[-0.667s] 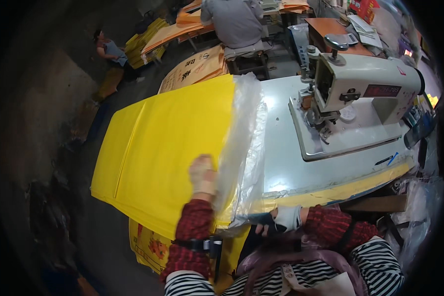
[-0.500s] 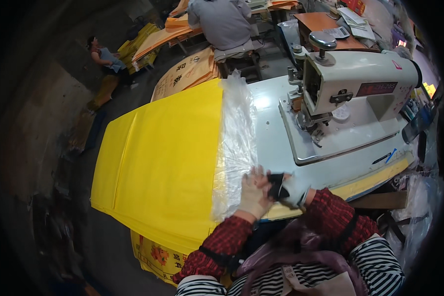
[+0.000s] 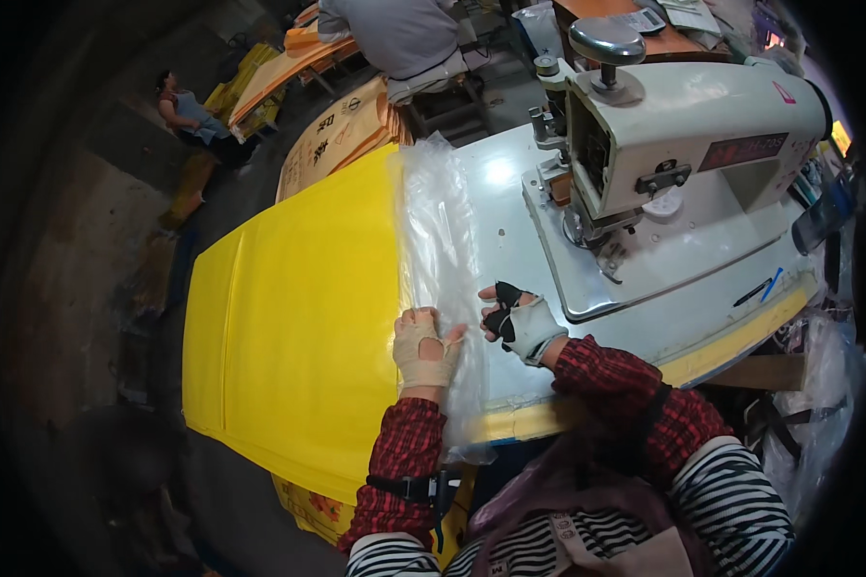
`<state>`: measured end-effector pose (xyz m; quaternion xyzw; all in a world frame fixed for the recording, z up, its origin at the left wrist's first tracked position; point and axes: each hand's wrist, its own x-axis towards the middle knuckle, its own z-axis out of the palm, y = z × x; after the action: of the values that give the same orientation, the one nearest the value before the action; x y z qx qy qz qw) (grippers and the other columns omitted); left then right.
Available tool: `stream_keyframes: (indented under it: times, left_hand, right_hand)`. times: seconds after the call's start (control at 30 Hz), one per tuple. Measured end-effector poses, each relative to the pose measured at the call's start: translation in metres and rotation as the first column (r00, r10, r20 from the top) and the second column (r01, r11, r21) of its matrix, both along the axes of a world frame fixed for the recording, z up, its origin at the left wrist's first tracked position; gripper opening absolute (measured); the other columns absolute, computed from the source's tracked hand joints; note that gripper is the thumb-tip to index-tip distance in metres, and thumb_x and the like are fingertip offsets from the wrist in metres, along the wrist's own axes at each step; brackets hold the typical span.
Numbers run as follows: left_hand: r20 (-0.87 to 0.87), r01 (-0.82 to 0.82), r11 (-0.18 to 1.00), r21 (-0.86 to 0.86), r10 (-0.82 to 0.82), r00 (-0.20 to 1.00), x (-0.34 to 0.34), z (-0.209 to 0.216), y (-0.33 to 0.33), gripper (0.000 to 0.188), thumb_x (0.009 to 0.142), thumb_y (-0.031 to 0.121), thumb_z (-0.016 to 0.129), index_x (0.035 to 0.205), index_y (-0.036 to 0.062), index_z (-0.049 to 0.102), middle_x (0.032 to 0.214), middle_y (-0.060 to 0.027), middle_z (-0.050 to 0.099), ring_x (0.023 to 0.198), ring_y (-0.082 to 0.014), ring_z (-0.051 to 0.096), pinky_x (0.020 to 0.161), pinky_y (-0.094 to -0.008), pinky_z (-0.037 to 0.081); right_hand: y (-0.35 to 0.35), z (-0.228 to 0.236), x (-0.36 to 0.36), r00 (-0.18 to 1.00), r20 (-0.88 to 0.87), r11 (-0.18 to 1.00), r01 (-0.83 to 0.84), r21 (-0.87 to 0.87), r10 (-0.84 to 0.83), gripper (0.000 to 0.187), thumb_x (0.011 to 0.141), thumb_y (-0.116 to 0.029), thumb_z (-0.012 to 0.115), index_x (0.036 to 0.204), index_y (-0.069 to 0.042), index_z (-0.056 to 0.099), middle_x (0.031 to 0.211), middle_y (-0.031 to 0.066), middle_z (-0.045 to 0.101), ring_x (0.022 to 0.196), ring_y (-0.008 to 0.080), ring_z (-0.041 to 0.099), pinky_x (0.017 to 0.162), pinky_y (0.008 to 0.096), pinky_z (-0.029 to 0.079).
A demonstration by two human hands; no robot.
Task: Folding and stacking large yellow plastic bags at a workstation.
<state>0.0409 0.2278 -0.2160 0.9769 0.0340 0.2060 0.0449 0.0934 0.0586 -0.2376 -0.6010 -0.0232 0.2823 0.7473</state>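
A stack of yellow bags (image 3: 303,298) lies across the left of the table, with a clear plastic liner (image 3: 441,216) sticking out along its right edge. My left hand (image 3: 425,354), in a beige fingerless glove, rests where the yellow edge meets the liner, its thumb spread to the right over the plastic and its fingers partly foreshortened. My right hand (image 3: 518,322) wears a grey and black fingerless glove. It hovers over or rests on the pale tabletop just right of the liner, fingers loosely bent and apart, holding nothing visible.
A white sewing machine (image 3: 683,144) stands on the tabletop (image 3: 498,258) to the right. Two pens (image 3: 760,288) lie by its front edge. Brown printed bags (image 3: 342,135) are stacked beyond the yellow ones. A seated person (image 3: 394,34) and a standing person (image 3: 191,113) are farther back.
My hands, together over the liner before, have come apart. The left moved left onto the yellow edge, and the right moved slightly up and left. The view has shifted a little.
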Motion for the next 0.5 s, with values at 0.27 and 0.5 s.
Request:
stream_keyframes:
  times: [0.27,0.5]
  left_hand:
    - [-0.336,-0.175,0.553,-0.815,-0.205,0.919,-0.002,0.003,0.052,0.017,0.086,0.014,0.062,0.095,0.0007,0.068,0.078,0.0001,0.064,0.071,-0.0091,0.056,0.068,-0.0225,0.045]
    - [-0.218,-0.121,0.527,-0.841,-0.125,0.968,0.008,-0.01,0.063,0.016,0.089,0.013,0.057,0.091,0.0011,0.067,0.079,-0.0022,0.064,0.072,-0.0104,0.058,0.066,-0.0217,0.046]
  right_hand:
    - [0.025,0.008,0.019,0.994,-0.043,0.994,0.103,-0.023,-0.104,0.035,0.085,-0.036,0.064,0.096,-0.004,0.059,0.068,0.0017,0.058,0.054,0.0087,0.054,0.049,0.0237,0.043]
    - [0.055,0.033,0.045,0.853,0.276,0.661,-0.102,-0.743,0.442,0.043,0.081,-0.043,0.067,0.082,-0.001,0.059,0.055,0.0046,0.052,0.043,0.0198,0.052,0.049,0.0319,0.046]
